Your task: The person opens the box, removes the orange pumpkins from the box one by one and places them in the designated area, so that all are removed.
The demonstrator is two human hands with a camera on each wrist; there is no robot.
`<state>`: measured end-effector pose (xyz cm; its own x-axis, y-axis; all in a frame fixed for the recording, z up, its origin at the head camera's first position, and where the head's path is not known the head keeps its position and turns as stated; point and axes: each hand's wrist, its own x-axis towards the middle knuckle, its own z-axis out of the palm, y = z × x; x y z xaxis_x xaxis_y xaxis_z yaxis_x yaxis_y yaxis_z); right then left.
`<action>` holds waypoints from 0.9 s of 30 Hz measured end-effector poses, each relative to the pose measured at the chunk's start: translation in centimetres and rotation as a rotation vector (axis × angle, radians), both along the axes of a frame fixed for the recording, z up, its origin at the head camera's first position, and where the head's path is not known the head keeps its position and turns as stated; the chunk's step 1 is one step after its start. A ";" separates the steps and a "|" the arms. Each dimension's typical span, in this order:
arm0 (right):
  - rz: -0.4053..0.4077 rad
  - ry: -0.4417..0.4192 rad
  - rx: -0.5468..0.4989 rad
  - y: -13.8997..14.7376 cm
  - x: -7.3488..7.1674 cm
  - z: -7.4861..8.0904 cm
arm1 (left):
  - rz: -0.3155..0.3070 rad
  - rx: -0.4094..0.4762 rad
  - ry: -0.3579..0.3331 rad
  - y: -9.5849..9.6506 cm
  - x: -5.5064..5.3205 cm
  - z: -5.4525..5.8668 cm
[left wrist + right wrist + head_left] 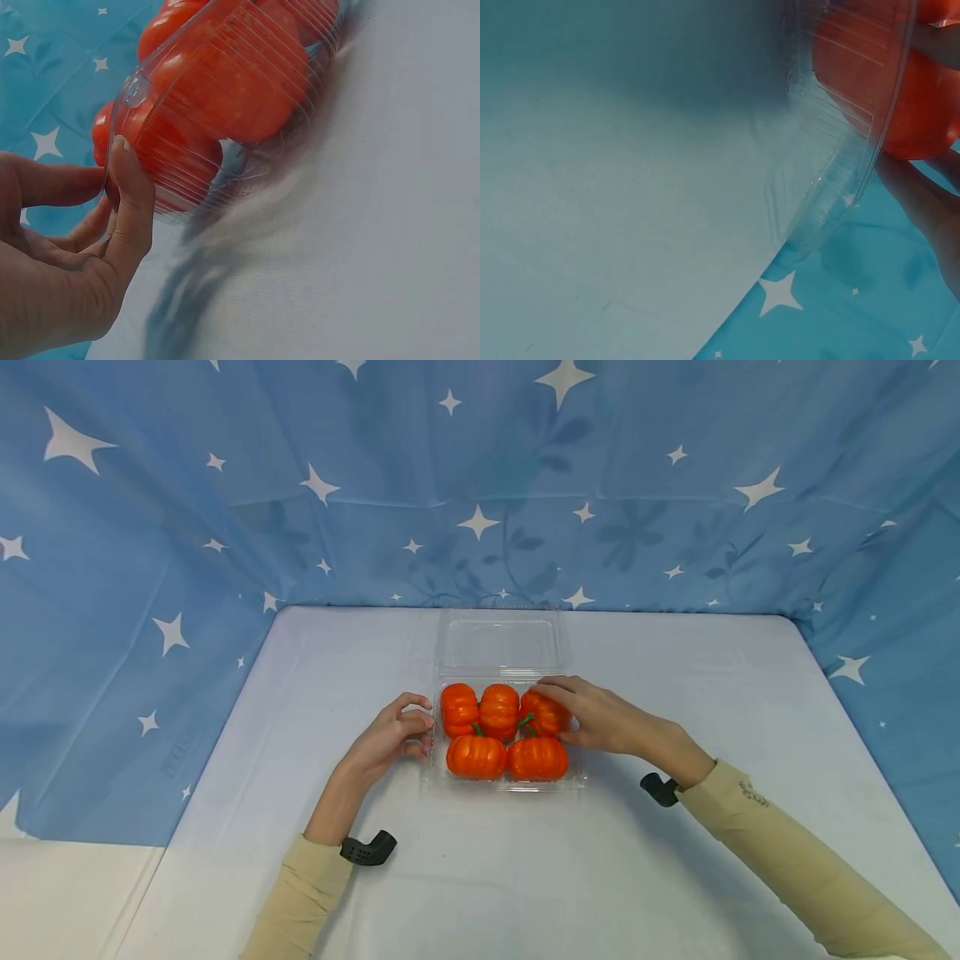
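A clear plastic clamshell box point(438, 760) sits on the table with several small orange pumpkins in it. Its left rim is between the thumb and fingers of my left hand point(392, 737), which pinches the edge in the left wrist view. My right hand point(600, 714) grips the back-right pumpkin point(546, 713), fingers over its far side and thumb at its near side. Two pumpkins, one at the left point(476, 757) and one at the right point(537, 759), lie in the front row. Behind them are a back-left pumpkin point(459, 708) and a back-middle pumpkin point(498, 708).
The box's transparent lid point(501, 642) lies folded open behind it. A white cloth covers the table point(480, 885). A blue curtain with white stars point(420, 460) hangs along the back and sides.
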<state>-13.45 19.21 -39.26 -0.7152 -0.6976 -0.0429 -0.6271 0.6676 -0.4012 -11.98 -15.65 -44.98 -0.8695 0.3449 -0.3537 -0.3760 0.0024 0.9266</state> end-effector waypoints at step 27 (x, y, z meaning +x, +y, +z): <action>-0.089 -0.027 -0.109 1.5 0.4 1.6 | -0.003 0.001 -0.008 0.0 0.0 0.1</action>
<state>-13.06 20.69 -37.68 -0.7740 -0.6331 0.0100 -0.5556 0.6716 -0.4902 -11.96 -15.62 -44.89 -0.8656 0.3477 -0.3603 -0.3833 0.0028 0.9236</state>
